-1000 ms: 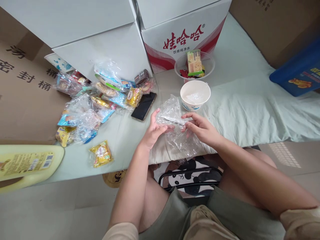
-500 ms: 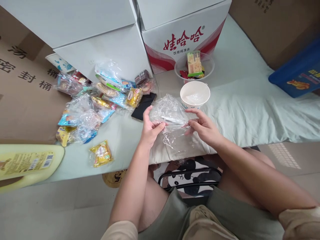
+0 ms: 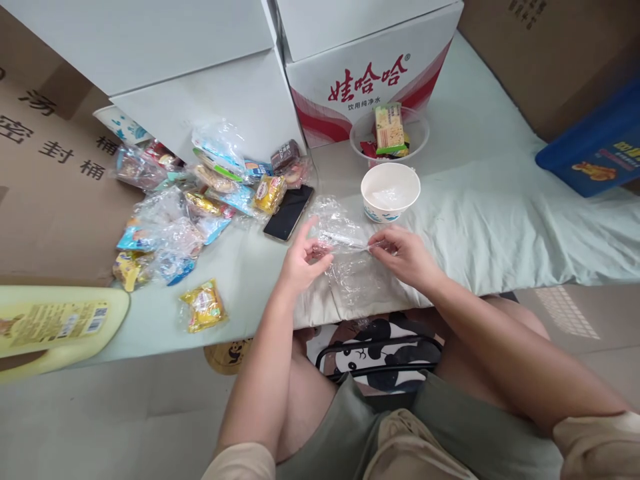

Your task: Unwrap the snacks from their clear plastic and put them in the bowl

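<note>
A crumpled clear plastic bag [image 3: 353, 273] lies near the front edge of the cloth-covered surface, with a whitish gathered strip across its middle. My right hand [image 3: 403, 257] pinches the right end of that strip between thumb and fingertips. At the bag's left side is my left hand [image 3: 306, 257], its thumb and index finger apart and its other fingers curled against the film. Just beyond the bag stands a white paper bowl [image 3: 390, 190] with some clear plastic inside. A dark phone [image 3: 289, 213] lies flat behind my left hand.
Wrapped snacks [image 3: 170, 220] are heaped at the left, and a single yellow packet [image 3: 204, 307] lies nearer me. A clear plastic bowl [image 3: 424, 137] holds several snacks before a white carton [image 3: 370, 87]. A yellow jug [image 3: 65, 327] and blue container [image 3: 590, 147] flank the surface.
My right fingers have closed into a pinch at the strip's end. My left thumb and fingers have moved apart. The bag is flatter and the strip pulled straighter.
</note>
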`<state>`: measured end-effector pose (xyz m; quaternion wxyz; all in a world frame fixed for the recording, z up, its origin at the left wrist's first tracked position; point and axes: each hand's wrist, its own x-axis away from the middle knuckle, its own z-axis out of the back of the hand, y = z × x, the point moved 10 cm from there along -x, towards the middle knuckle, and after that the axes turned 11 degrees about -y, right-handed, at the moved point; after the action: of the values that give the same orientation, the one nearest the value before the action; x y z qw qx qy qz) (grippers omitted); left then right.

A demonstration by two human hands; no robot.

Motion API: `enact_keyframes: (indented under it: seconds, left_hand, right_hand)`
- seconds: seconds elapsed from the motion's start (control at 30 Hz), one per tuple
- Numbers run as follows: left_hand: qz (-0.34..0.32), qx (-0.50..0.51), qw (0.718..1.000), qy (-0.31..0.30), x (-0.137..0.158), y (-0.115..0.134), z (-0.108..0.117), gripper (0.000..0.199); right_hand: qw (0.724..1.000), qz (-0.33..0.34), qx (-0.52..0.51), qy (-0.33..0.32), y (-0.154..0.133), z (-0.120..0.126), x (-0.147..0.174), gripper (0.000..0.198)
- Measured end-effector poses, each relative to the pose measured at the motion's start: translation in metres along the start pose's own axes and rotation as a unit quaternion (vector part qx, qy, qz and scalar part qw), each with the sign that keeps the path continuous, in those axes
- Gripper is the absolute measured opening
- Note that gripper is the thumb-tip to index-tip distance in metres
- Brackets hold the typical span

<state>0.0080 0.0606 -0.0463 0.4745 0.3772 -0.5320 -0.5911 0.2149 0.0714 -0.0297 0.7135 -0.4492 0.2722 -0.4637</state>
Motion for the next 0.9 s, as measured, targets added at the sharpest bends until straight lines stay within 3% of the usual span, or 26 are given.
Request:
enact_keyframes:
  seconds: [0.17, 0.33, 0.4, 0.5, 0.6, 0.7, 0.8, 0.9]
  left_hand:
    - [0.006, -0.190, 0.981, -0.029, -0.002, 0.006, -0.007, 0.032]
    - [-0.051, -0.211, 0.975, 0.049, 0.004, 0.027, 0.007, 0.010]
    - [-0.065, -0.137, 0.988, 0.035, 0.007, 0.028, 0.007, 0.013]
    - [-0.020, 0.033, 0.999, -0.006, 0.008, 0.014, 0.000, 0.027]
    - [0.037, 0.145, 0.988, 0.043, 0.008, -0.001, 0.005, 0.035]
    - [0.056, 0.207, 0.974, 0.070, 0.006, -0.006, 0.007, 0.038]
    - [0.073, 0.228, 0.971, 0.012, 0.003, -0.007, -0.004, 0.048]
    - [0.132, 0.164, 0.976, -0.049, 0.006, -0.016, -0.017, 0.051]
  right_hand:
    - [0.988, 0.105, 0.102, 0.055, -0.026, 0.007, 0.006, 0.012]
    - [0.977, 0.161, 0.139, 0.028, -0.045, 0.001, 0.013, 0.003]
    - [0.988, 0.136, 0.076, 0.023, -0.040, 0.004, 0.014, 0.005]
    - [0.992, 0.058, -0.111, 0.006, -0.019, 0.003, 0.012, 0.023]
    - [0.970, 0.024, -0.239, -0.037, -0.012, -0.008, 0.006, 0.050]
    - [0.965, -0.003, -0.237, -0.116, -0.012, -0.026, 0.001, 0.043]
    - [0.965, -0.027, -0.230, -0.124, -0.010, -0.031, 0.001, 0.033]
    - [0.959, -0.054, -0.255, -0.109, -0.003, -0.031, 0.003, 0.030]
